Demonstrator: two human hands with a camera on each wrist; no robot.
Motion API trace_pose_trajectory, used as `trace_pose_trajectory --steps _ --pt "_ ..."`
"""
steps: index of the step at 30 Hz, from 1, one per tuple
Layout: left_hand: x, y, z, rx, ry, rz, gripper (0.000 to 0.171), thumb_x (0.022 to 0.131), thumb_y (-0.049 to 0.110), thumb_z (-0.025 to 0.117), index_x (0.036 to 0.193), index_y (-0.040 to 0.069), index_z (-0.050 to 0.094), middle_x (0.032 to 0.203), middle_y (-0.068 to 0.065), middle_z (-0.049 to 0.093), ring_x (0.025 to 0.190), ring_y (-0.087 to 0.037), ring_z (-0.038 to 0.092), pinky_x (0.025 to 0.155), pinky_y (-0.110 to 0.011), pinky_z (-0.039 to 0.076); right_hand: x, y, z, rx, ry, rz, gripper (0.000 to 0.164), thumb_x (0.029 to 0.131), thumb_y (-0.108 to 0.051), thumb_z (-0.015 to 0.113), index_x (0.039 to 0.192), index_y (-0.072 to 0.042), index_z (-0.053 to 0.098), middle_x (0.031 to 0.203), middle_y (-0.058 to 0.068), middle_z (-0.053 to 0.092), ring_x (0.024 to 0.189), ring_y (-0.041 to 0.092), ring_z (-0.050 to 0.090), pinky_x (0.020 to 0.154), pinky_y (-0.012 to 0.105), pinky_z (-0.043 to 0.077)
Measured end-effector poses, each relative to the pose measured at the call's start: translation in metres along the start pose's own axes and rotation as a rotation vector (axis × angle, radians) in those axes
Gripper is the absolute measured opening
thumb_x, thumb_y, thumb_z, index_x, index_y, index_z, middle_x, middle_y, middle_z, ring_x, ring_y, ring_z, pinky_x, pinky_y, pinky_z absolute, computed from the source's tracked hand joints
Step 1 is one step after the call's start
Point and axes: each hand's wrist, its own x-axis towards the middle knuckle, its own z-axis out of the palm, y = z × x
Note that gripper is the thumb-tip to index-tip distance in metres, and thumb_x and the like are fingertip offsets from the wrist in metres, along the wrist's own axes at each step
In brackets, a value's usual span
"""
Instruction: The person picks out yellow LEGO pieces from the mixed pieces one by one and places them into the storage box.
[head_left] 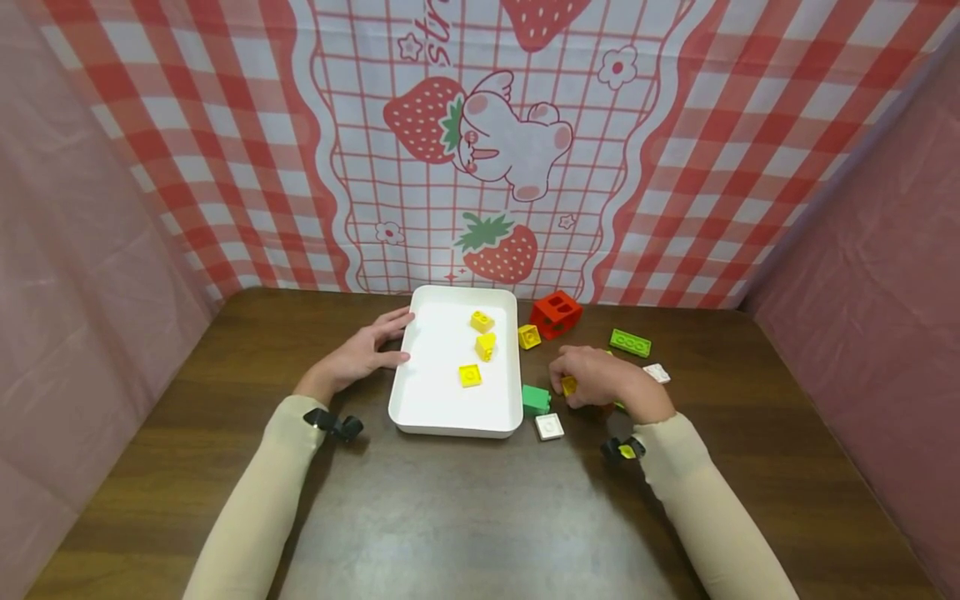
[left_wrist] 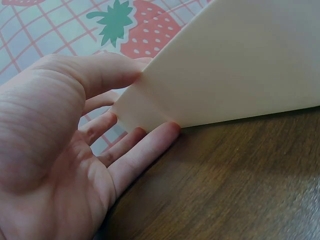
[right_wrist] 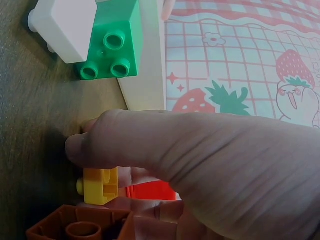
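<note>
A white tray (head_left: 427,408) lies on the table, with three yellow pieces in it: a small brick (head_left: 482,321), a sloped brick (head_left: 485,347) and a flat square piece (head_left: 469,376). My left hand (head_left: 363,354) touches the tray's left side, fingers fairly straight along its outer wall (left_wrist: 225,75). Right of the tray, low over the table, my right hand (head_left: 592,375) pinches a small yellow brick (right_wrist: 100,186) between thumb and fingers. A brown brick (right_wrist: 82,220) lies close beside those fingers, mostly hidden under the hand in the head view.
Around the right hand lie a green brick (head_left: 536,400), a white square brick (head_left: 549,427), a yellow brick (head_left: 529,337), a red block with openings (head_left: 556,315), a lime plate (head_left: 631,342) and a white piece (head_left: 657,373). A checkered strawberry cloth (head_left: 495,167) hangs behind the table.
</note>
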Motion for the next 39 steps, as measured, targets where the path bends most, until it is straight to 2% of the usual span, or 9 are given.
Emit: trace_pose_trajectory --steps 5,7,11,15,23,28,39 --pt "-0.0006 0.0007 -0.0001 0.000 -0.001 0.012 0.083 0.108 0.014 0.075 0.178 0.005 0.030 0.192 -0.017 0.013 0.174 -0.049 0.025 0.139 -0.070 0.025 0.0015 0.0014 0.0012 -0.017 0.009 -0.002 0.021 0.092 -0.006 0.089 0.092 -0.019 0.072 0.132 0.017 0.073 0.112 0.033 0.067 0.097 0.050 0.063" --pt "-0.0008 0.0013 -0.0001 0.004 -0.001 0.012 0.083 0.108 0.015 0.075 0.178 0.005 0.030 0.192 -0.018 0.013 0.173 -0.050 0.025 0.139 -0.071 0.025 0.0018 0.0017 0.0013 -0.017 0.009 -0.007 0.021 0.092 -0.006 0.088 0.093 -0.019 0.072 0.130 0.016 0.074 0.111 0.032 0.067 0.097 0.050 0.063" --pt "-0.0007 0.0011 0.0006 0.004 0.001 0.012 0.083 0.108 0.016 0.075 0.178 0.006 0.030 0.192 -0.017 0.013 0.174 -0.049 0.025 0.139 -0.071 0.025 0.0018 0.0013 0.0002 -0.002 0.009 -0.013 0.019 0.092 -0.007 0.089 0.096 -0.020 0.075 0.111 0.006 0.068 0.097 0.023 0.061 0.091 0.042 0.061" --pt "-0.0007 -0.0011 0.0007 0.007 0.002 0.015 0.084 0.108 0.015 0.075 0.178 0.006 0.030 0.192 -0.016 0.013 0.173 -0.049 0.027 0.139 -0.070 0.025 0.0008 0.0018 -0.0008 0.005 0.048 -0.042 0.019 0.091 -0.006 0.088 0.099 -0.018 0.078 0.109 0.004 0.070 0.097 0.022 0.062 0.093 0.044 0.063" --pt "-0.0010 -0.0002 0.0005 0.010 -0.001 0.012 0.084 0.108 0.016 0.076 0.178 0.007 0.030 0.192 -0.016 0.013 0.174 -0.048 0.026 0.139 -0.071 0.024 -0.0005 -0.0016 -0.0031 0.015 0.149 -0.070 0.018 0.093 -0.007 0.087 0.106 -0.018 0.082 0.114 0.006 0.073 0.102 0.024 0.064 0.098 0.048 0.065" --pt "-0.0005 0.0002 0.0000 0.016 -0.002 0.013 0.084 0.108 0.016 0.075 0.178 0.006 0.029 0.192 -0.016 0.014 0.173 -0.049 0.025 0.139 -0.071 0.025 -0.0004 -0.0031 -0.0041 -0.021 0.250 -0.113 0.016 0.092 -0.007 0.087 0.104 -0.017 0.083 0.115 0.006 0.073 0.103 0.025 0.063 0.097 0.049 0.065" --pt "-0.0007 -0.0007 -0.0002 0.009 -0.005 0.019 0.084 0.108 0.016 0.076 0.178 0.006 0.030 0.192 -0.017 0.013 0.174 -0.049 0.023 0.139 -0.071 0.024 -0.0043 -0.0064 -0.0043 -0.025 0.446 -0.192 0.019 0.091 -0.003 0.087 0.107 -0.014 0.085 0.123 0.009 0.075 0.112 0.029 0.066 0.100 0.052 0.067"
